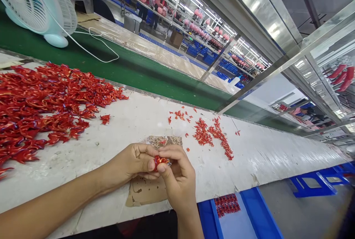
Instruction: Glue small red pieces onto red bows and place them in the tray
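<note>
A small red plastic piece (161, 162) with yellow and dark touches is pinched between my two hands, above a worn brown cardboard sheet (146, 191) on the white table. My left hand (138, 163) grips its left side with thumb and fingers closed. From the right, my right hand (179, 174) holds the same piece between thumb and fingertips. Part of the piece is hidden by the fingers. A large heap of red pieces (50, 102) covers the left of the table, and smaller red parts (203, 132) lie in loose piles to the right.
A pale blue fan (30, 6) stands at the upper left, its white cord lying over the green conveyor belt (144, 78). Below the table's front edge is a blue crate (257, 209) with red pieces in rows. Metal framing slants across the upper right.
</note>
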Demonstrator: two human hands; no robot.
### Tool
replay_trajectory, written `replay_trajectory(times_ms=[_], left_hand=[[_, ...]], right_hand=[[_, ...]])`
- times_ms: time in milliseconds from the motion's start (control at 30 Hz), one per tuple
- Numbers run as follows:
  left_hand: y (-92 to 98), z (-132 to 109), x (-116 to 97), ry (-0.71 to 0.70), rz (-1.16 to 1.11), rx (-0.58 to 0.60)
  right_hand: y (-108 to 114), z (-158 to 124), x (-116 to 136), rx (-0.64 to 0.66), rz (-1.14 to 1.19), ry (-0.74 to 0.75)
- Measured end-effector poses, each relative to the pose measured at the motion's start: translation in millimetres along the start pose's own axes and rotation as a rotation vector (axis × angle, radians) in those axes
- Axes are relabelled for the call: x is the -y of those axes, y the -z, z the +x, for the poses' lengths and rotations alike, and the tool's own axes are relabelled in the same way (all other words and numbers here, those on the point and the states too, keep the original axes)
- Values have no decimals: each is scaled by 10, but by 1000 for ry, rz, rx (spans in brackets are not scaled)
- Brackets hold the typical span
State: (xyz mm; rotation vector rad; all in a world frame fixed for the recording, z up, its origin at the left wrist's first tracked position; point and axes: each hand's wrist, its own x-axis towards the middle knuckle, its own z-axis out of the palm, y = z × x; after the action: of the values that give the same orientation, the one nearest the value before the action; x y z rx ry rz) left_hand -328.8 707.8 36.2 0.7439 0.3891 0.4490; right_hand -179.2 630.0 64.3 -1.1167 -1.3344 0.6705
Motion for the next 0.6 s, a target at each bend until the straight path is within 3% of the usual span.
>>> replay_trajectory(times_ms=[167,367,533,600], left_hand=[[30,23,-31,-145,201,-99],[82,7,-109,-577,655,-282],[156,-33,-161,-1036,1182,-195],[191,-62,-212,-1157,1426,-145]], right_hand=[[-28,-57,-24,-55,115,-186],[-110,-91,-32,-118,376,-396],[-223,-99,-47,-132,525,-491],[-259,-111,-51,-142,545,-508]])
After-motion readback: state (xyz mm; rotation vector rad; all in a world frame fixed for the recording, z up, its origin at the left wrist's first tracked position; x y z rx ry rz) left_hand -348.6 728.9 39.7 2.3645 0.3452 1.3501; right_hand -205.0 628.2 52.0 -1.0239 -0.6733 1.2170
